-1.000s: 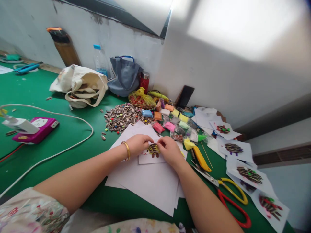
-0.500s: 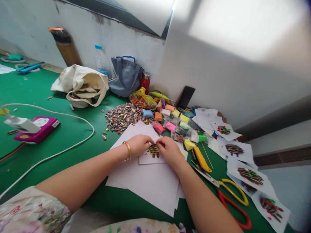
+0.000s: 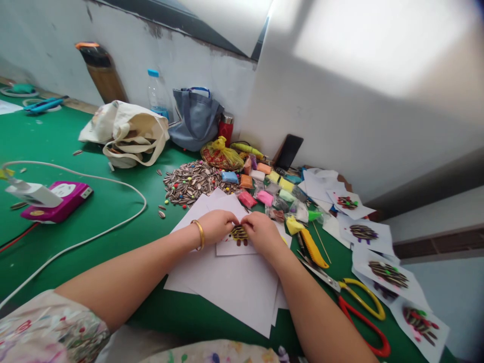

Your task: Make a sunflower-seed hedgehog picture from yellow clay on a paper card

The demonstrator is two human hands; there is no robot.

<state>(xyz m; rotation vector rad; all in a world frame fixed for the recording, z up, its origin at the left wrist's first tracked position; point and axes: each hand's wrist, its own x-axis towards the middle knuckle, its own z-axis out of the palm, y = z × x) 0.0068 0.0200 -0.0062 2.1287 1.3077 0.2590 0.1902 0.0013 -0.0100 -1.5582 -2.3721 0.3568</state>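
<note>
On a small white paper card (image 3: 227, 249) lies a hedgehog figure (image 3: 239, 234) of striped sunflower seeds on yellow, with brown feet. My left hand (image 3: 216, 226), a gold bangle at its wrist, reaches the figure's upper left, thumb and index finger pinched together. Just right of it, my right hand (image 3: 261, 232) is closed too, its fingertips at the figure's top and partly covering it. Whatever the fingertips hold is too small or hidden to make out. Beneath the card are larger white paper sheets (image 3: 234, 292).
A pile of sunflower seeds (image 3: 192, 180) and bagged coloured clay (image 3: 264, 196) lie beyond my hands. Scissors (image 3: 333, 282) and a yellow utility knife (image 3: 313, 248) are at right, beside finished seed pictures (image 3: 389, 274). A white cable (image 3: 128, 217) curves at left.
My right hand has shifted very slightly left, its fingertips closer to my left fingertips. The left hand stays nearly where it was.
</note>
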